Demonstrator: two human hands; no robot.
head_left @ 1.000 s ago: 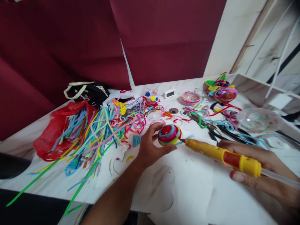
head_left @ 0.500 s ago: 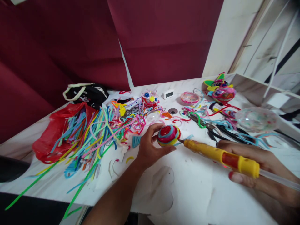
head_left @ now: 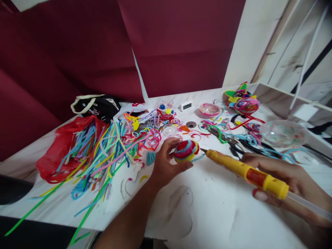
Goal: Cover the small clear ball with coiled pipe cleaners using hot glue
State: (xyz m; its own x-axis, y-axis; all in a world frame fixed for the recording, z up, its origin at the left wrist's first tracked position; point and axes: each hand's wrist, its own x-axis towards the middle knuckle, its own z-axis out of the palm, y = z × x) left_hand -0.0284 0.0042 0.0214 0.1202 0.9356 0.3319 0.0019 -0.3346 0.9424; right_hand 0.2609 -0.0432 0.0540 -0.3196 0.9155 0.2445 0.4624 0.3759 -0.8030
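A small ball wrapped in red, blue and yellow pipe cleaner [head_left: 186, 150] is gripped between the thumb and fingers of my left hand [head_left: 169, 160]. My right hand [head_left: 282, 183] is closed round a yellow glue gun [head_left: 243, 169], with a clear glue stick [head_left: 308, 204] poking out of its back end. The gun's dark nozzle points at the ball's right side, a small gap away from it. From the ball's lower right a light blue pipe cleaner end [head_left: 199, 157] sticks out.
Loose pipe cleaners [head_left: 103, 155] spill from a red plastic bag [head_left: 55, 155] on the left. Pliers [head_left: 238, 143] lie behind the glue gun. Clear plastic half-balls [head_left: 282, 133], a pink-rimmed bowl [head_left: 209, 110], a decorated figure [head_left: 242, 98] and a small digital clock [head_left: 186, 105] stand toward the back.
The glue gun's nozzle has drawn back slightly to the right, from close against the ball to a little off it. The ball has turned slightly in my left hand.
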